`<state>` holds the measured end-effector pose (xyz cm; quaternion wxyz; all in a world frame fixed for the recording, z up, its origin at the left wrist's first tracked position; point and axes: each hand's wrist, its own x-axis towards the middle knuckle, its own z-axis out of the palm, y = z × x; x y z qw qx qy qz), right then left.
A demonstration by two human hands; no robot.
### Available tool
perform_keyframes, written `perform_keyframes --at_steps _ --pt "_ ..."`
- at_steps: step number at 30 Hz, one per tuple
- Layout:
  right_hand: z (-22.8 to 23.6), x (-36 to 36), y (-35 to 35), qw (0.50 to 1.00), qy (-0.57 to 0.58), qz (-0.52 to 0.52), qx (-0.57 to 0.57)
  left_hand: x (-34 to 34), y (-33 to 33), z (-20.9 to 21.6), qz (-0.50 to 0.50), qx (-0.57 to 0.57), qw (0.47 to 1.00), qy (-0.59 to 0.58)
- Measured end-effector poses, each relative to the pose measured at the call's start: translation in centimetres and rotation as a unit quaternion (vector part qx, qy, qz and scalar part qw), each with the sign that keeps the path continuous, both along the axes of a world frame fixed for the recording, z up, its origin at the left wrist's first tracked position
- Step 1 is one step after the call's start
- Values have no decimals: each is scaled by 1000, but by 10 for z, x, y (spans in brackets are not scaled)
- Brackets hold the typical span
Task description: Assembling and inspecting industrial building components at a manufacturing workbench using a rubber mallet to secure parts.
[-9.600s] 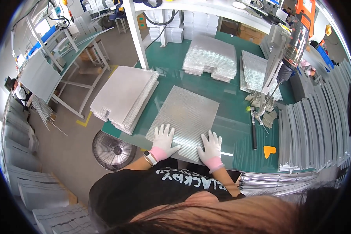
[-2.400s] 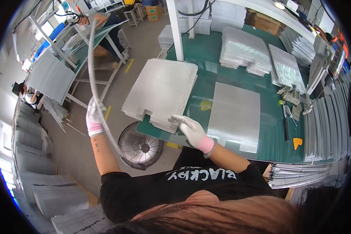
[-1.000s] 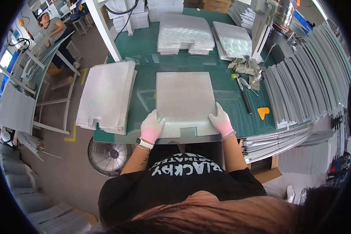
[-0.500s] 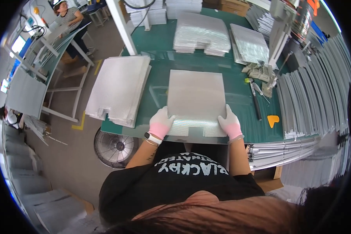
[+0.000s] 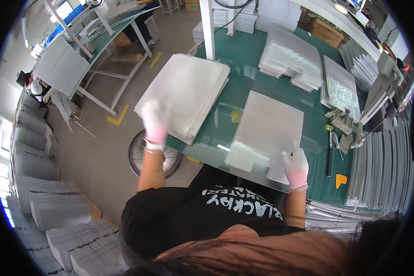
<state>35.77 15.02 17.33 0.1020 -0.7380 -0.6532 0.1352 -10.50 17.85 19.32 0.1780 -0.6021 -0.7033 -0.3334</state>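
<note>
A silvery mesh sheet (image 5: 267, 129) with a notch in its near edge lies on the green table in front of me. My right hand (image 5: 296, 166), in a white glove with a pink cuff, rests at its near right edge, thumb and fingers apart. To the left, a stack of similar mesh sheets (image 5: 188, 87) sits at the table's edge. My left hand (image 5: 155, 122), gloved alike, is over that stack's near left corner. Motion blurs its fingers, so I cannot tell whether it grips a sheet.
More mesh stacks (image 5: 290, 60) stand at the back. On the right are a hammer (image 5: 330, 152), pliers (image 5: 338, 143), an orange-yellow scraper-like piece (image 5: 341, 181) and a row of grey frames (image 5: 377, 161). A white post (image 5: 208, 32) rises behind the left stack; a floor fan (image 5: 147, 158) stands below.
My left hand has left the single sheet and moved left to the stack. My right hand stays by the sheet's right edge. The view has turned left.
</note>
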Motion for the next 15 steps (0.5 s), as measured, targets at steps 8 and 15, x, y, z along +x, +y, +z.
perform_keyframes --at_steps 8,15 --pt "-28 -59 7 973 137 180 38 -145 41 -35 84 -332 921 -187" --pt "-2 -141 12 907 264 327 16 -166 42 -29 64 -233 942 -234"
